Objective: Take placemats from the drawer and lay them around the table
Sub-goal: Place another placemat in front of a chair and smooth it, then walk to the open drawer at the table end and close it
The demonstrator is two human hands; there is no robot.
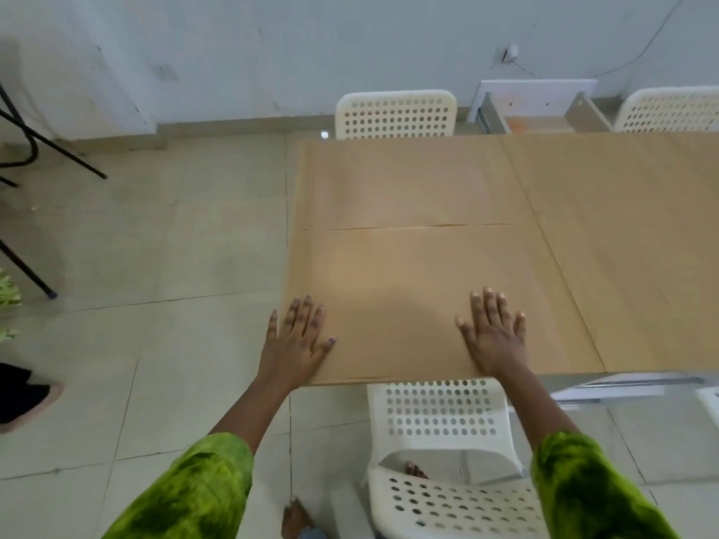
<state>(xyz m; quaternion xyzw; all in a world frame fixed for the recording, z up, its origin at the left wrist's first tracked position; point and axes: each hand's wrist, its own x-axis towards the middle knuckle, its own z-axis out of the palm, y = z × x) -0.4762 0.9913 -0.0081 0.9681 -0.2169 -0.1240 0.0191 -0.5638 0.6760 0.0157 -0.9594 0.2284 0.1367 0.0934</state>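
head view: left hand (297,338) and right hand (493,336) lie flat, fingers spread, on the near placemat (393,282)

My left hand (297,340) and right hand (493,334) lie flat, palms down, fingers spread, both arms stretched forward in green sleeves (194,488).

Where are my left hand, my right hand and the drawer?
left hand (297,340): head view, back of the hand.
right hand (494,338): head view, back of the hand.
drawer (537,98): head view, its white panel by the wall.
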